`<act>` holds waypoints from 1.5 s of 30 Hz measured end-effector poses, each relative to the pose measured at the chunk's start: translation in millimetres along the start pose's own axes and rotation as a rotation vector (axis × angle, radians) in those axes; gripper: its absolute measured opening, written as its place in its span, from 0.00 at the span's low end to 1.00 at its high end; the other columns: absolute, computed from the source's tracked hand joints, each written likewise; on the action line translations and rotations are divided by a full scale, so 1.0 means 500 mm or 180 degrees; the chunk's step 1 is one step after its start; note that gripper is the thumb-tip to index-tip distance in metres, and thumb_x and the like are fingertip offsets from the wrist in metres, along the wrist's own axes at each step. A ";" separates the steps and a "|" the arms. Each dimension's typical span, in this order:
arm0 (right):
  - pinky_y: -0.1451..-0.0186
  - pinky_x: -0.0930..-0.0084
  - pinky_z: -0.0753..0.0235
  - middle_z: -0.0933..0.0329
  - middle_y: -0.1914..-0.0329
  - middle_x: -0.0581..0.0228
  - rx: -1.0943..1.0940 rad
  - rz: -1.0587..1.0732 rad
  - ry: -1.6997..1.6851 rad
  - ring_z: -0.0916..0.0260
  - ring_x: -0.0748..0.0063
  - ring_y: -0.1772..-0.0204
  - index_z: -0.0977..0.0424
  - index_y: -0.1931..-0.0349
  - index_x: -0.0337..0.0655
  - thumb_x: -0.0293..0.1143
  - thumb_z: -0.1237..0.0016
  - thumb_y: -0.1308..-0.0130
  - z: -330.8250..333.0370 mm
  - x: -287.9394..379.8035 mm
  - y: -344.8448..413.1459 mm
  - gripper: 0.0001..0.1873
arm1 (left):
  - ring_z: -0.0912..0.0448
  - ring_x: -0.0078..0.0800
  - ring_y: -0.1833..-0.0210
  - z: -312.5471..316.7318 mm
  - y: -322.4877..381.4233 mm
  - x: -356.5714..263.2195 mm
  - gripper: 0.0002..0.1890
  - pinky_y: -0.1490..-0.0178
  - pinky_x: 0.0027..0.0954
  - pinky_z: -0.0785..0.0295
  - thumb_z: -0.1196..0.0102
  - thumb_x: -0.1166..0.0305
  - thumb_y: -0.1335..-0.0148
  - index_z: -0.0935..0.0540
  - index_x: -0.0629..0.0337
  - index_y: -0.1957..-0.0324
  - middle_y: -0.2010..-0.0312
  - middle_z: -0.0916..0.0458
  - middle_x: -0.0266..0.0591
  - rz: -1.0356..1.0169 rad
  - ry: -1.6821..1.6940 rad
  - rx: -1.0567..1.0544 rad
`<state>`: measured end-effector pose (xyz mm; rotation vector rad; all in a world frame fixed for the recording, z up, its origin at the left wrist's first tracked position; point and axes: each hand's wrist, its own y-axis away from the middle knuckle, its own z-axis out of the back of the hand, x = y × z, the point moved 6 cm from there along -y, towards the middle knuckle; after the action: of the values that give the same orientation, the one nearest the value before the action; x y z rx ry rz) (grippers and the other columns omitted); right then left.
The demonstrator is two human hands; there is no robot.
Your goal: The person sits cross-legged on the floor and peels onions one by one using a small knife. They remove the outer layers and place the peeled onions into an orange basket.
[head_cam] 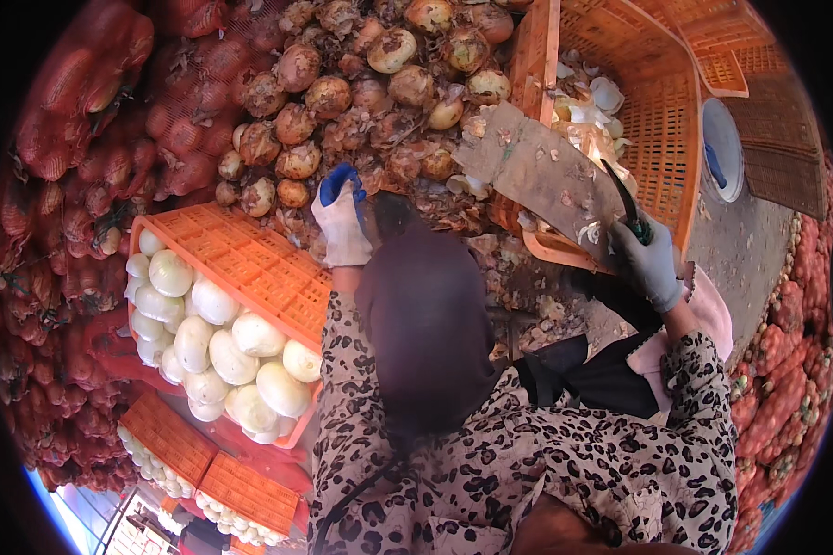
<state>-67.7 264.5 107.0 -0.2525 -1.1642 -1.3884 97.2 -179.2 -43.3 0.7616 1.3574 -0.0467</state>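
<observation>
My right hand [645, 260], in a grey-white glove, grips a knife [623, 194] with a dark curved blade and a green-wrapped handle, above the lower end of a wooden board [541, 173]. My left hand [341, 215], in a white glove with blue on the palm and fingers, is raised beside the heap of unpeeled onions [327, 97]; its fingers are curled, and whether they hold anything is hidden. The board lies across an orange plastic crate [656, 139], where onion skins and pale onion pieces [597, 118] are seen. Left of my arm, peeled white onions [232, 354] fill another orange crate [236, 263].
Red mesh sacks of onions [201, 104] are piled at the left, with more sacks [781, 388] at the far right. A white bucket [722, 149] stands beyond the right crate. Further crates of peeled onions [173, 444] are at the lower left. Loose skins [548, 312] litter the ground.
</observation>
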 end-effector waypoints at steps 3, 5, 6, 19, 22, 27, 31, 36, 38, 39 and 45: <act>0.64 0.78 0.26 0.21 0.73 0.69 -0.0088 0.0028 0.0162 0.27 0.82 0.70 0.21 0.62 0.34 0.33 0.44 0.33 0.007 -0.011 0.013 0.10 | 0.16 0.28 0.57 -0.064 -0.037 -0.047 0.13 0.55 0.28 0.20 0.45 0.76 0.29 0.17 0.66 0.45 0.54 0.14 0.42 -0.0130 -0.0084 0.0099; 0.64 0.78 0.26 0.21 0.73 0.69 -0.0095 0.0008 0.0224 0.27 0.82 0.70 0.21 0.62 0.34 0.33 0.44 0.33 0.008 -0.006 0.010 0.10 | 0.19 0.23 0.62 -0.097 -0.084 -0.053 0.12 0.59 0.23 0.24 0.43 0.78 0.31 0.15 0.64 0.47 0.56 0.14 0.36 -0.0214 0.0053 0.0202; 0.64 0.78 0.26 0.21 0.73 0.69 -0.0101 -0.0016 0.0254 0.27 0.82 0.70 0.21 0.62 0.34 0.32 0.44 0.33 0.010 -0.004 0.014 0.09 | 0.19 0.23 0.59 -0.122 -0.076 -0.076 0.13 0.55 0.24 0.24 0.42 0.79 0.33 0.15 0.65 0.48 0.56 0.14 0.36 -0.0099 -0.0005 0.0313; 0.66 0.79 0.26 0.21 0.73 0.67 -0.0014 -0.0424 0.0144 0.26 0.82 0.70 0.22 0.61 0.32 0.29 0.44 0.32 0.010 0.022 0.028 0.08 | 0.25 0.51 0.42 -0.381 -0.024 -0.077 0.29 0.38 0.49 0.29 0.35 0.58 0.45 0.23 0.60 0.42 0.45 0.22 0.50 -0.3096 -0.3397 0.1368; 0.67 0.78 0.24 0.20 0.73 0.65 0.0012 -0.0399 0.0118 0.24 0.81 0.70 0.22 0.61 0.31 0.28 0.43 0.33 0.011 0.029 0.031 0.08 | 0.29 0.52 0.36 -0.495 -0.019 -0.080 0.37 0.33 0.52 0.33 0.34 0.57 0.47 0.28 0.58 0.35 0.39 0.25 0.51 -0.4028 -0.4258 0.1875; 0.67 0.77 0.23 0.19 0.77 0.61 -0.0056 -0.0338 0.0184 0.22 0.78 0.71 0.21 0.64 0.31 0.28 0.43 0.34 0.013 0.022 0.030 0.07 | 0.31 0.54 0.32 -0.625 -0.042 -0.034 0.33 0.30 0.60 0.39 0.38 0.60 0.43 0.27 0.62 0.36 0.38 0.27 0.51 -0.4987 -0.5268 0.2394; 0.67 0.75 0.24 0.21 0.79 0.60 -0.0118 -0.0214 0.0373 0.21 0.72 0.73 0.21 0.68 0.33 0.27 0.42 0.36 0.012 0.035 0.028 0.06 | 0.27 0.47 0.37 -0.682 -0.048 0.014 0.22 0.36 0.67 0.37 0.46 0.63 0.36 0.21 0.57 0.41 0.42 0.23 0.49 -0.5229 -0.6373 0.2121; 0.69 0.72 0.26 0.22 0.79 0.57 -0.0183 -0.0041 0.0568 0.21 0.62 0.75 0.21 0.69 0.35 0.29 0.40 0.37 0.014 0.033 0.029 0.07 | 0.23 0.42 0.43 -0.699 -0.055 0.022 0.17 0.39 0.67 0.36 0.43 0.63 0.39 0.17 0.53 0.49 0.50 0.19 0.41 -0.4804 -0.6049 0.2352; 0.70 0.70 0.28 0.24 0.80 0.55 -0.0223 0.0153 0.0664 0.22 0.58 0.75 0.21 0.70 0.36 0.30 0.39 0.38 0.012 0.030 0.029 0.07 | 0.23 0.42 0.43 -0.685 -0.059 0.027 0.16 0.39 0.65 0.36 0.43 0.63 0.39 0.17 0.53 0.50 0.50 0.19 0.41 -0.4829 -0.5924 0.2375; 0.70 0.69 0.28 0.25 0.80 0.54 -0.0225 0.0180 0.0710 0.23 0.56 0.76 0.21 0.69 0.36 0.30 0.39 0.38 0.011 0.028 0.030 0.08 | 0.23 0.42 0.43 -0.675 -0.061 0.026 0.16 0.39 0.64 0.35 0.43 0.63 0.39 0.17 0.53 0.50 0.50 0.19 0.41 -0.4851 -0.5870 0.2387; 0.71 0.65 0.30 0.27 0.80 0.51 -0.0251 0.0288 0.1006 0.25 0.54 0.77 0.22 0.70 0.36 0.33 0.38 0.38 0.014 0.046 0.012 0.10 | 0.21 0.47 0.45 -0.532 -0.083 -0.073 0.44 0.38 0.51 0.29 0.27 0.41 0.60 0.21 0.63 0.46 0.50 0.19 0.52 -0.2921 -0.5044 0.1744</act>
<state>-71.3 257.2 130.3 -0.1332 -0.8288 -1.3401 -158.6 -88.2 -34.1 0.2429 0.0020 -1.4656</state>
